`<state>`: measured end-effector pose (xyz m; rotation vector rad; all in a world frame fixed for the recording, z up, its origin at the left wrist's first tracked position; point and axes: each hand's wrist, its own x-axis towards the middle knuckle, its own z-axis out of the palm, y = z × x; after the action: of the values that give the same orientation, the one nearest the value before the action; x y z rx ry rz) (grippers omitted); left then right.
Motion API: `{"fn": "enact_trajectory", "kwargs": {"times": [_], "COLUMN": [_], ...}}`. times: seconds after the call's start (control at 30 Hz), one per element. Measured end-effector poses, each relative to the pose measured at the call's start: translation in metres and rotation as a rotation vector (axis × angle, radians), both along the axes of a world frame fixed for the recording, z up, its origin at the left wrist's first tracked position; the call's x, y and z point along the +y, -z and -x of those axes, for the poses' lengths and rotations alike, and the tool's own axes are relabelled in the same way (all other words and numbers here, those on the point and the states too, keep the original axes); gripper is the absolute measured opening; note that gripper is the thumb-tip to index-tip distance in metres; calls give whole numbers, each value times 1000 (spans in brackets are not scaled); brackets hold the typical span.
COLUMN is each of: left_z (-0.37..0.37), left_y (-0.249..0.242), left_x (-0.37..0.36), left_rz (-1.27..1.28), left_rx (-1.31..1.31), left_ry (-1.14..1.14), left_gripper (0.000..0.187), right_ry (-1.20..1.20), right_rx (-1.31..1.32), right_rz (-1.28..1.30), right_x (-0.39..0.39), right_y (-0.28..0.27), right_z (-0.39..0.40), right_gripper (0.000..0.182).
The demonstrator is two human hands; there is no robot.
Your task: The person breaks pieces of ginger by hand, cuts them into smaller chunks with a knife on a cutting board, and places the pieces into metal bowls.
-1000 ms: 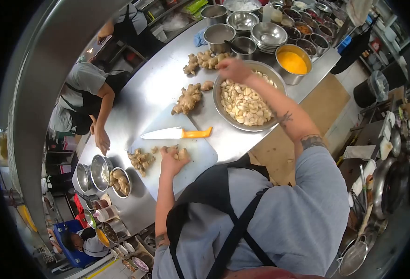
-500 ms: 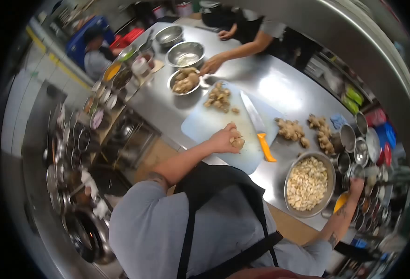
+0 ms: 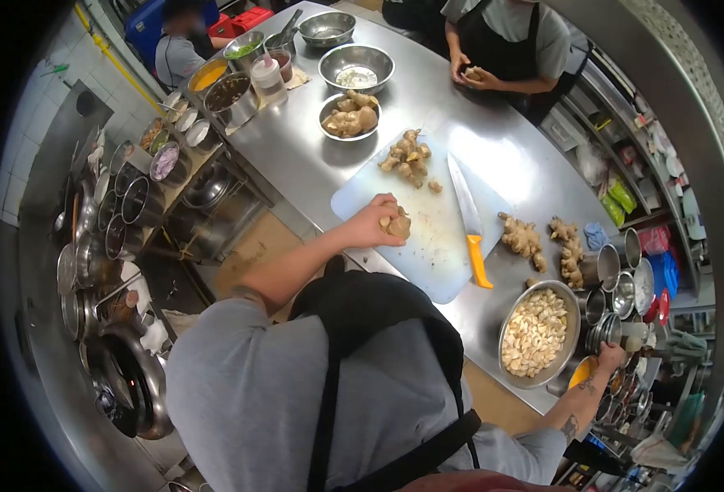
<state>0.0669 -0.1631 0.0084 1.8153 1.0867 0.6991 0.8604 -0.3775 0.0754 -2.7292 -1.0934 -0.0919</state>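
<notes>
My left hand [image 3: 376, 223] is closed on a piece of ginger [image 3: 396, 225] over the left part of the white cutting board [image 3: 427, 266]. My right hand [image 3: 611, 356] reaches to the far right and grips a stack of small metal bowls [image 3: 604, 332]. A heap of ginger [image 3: 407, 157] lies at the back of the board. The knife with the orange handle [image 3: 477, 261] rests on the board's right side. Beside it on the metal table are more ginger roots [image 3: 521, 236]. A large bowl of peeled garlic cloves [image 3: 536, 332] stands near the front edge.
A bowl of ginger [image 3: 350, 121] and an empty-looking metal bowl [image 3: 356, 69] stand behind the board. Across the table [image 3: 296, 168] a person in a black apron [image 3: 505, 53] holds something small. Another person [image 3: 183, 49] is at the upper left. Pots [image 3: 600, 266] crowd the right side.
The view has shifted. My left hand with the ginger has moved left and slightly back. The person across has drawn their arm away from the ginger bowl and now holds a small piece in both hands.
</notes>
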Motion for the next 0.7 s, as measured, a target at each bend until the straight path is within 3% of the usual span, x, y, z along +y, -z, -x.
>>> {"fn": "enact_trajectory", "kwargs": {"times": [0.07,0.17,0.27,0.3,0.43,0.5,0.57,0.6,0.63,0.67,0.7], "left_z": [8,17,24,26,26,21,11,9,5,2,1], "left_y": [0,2,-5,-11,-41,-61,-68,-79,-90,-97,-110], "left_x": [2,7,13,15,25,26,19,32,33,34,43], "left_rz": [5,13,12,-3,-49,-61,-53,-101,-202,-288,-307], "left_rx": [13,16,-3,-7,-39,-74,-124,-140,-104,-66,-72], "left_ry": [-24,-54,-47,-41,34,74,135,158,180,199,199], "left_gripper": [56,56,57,56,55,53,52,52,52,51,52], "right_ry": [84,158,134,54,-186,-415,-416,-600,-594,-698,-820], "right_rx": [-26,-111,-186,-286,-269,-152,76,-22,208,135,221], "right_rz": [-17,-249,-384,-370,-585,-581,-541,-522,-640,-595,-570], "right_x": [-5,-5,6,8,45,62,78,81,92,102,109], "right_y": [-6,-2,-22,-17,-13,-22,-18,-13,16,17,30], "right_z": [3,3,47,44,117,188,269,308,337,382,411], "right_gripper": [41,40,37,34,20,13,14,14,14,15,17]}}
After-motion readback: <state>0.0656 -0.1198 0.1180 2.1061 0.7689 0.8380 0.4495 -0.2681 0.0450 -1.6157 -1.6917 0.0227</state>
